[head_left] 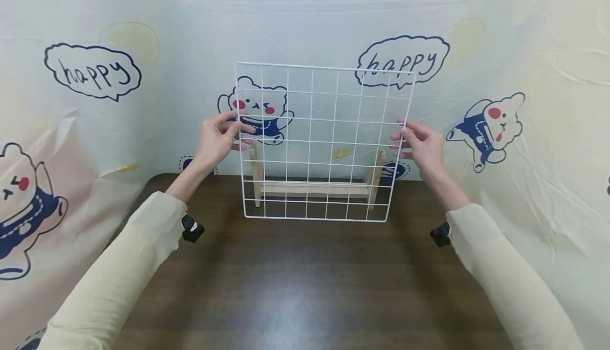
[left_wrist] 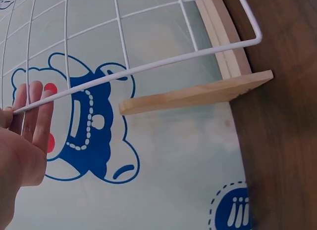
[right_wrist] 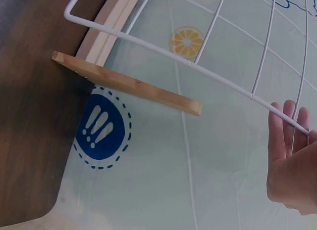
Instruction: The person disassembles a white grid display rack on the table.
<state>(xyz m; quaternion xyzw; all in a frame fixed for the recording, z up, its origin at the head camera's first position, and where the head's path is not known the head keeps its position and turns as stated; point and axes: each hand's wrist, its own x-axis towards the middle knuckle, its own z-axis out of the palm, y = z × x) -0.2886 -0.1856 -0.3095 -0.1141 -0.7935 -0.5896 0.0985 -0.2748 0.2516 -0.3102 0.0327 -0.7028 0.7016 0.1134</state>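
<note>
A white wire grid panel point(head_left: 312, 141) is held upright in the air, its top edge tilting back a little. My left hand point(head_left: 219, 137) pinches its left edge between thumb and fingers. The right edge is pinched by my right hand point(head_left: 421, 142). Behind the panel, at the back of the table, stands a light wooden rack point(head_left: 314, 189) with two upright side pieces and a crossbar, seen through the mesh. In the left wrist view one wooden side piece point(left_wrist: 198, 95) lies just past the grid's lower corner; the right wrist view shows the other side piece point(right_wrist: 129, 85).
The dark brown wooden table point(head_left: 295, 281) spreads in front of the rack. A pale cloth backdrop point(head_left: 305, 21) printed with bears and the word happy hangs behind and on both sides. Each wrist wears a small black camera point(head_left: 193, 229).
</note>
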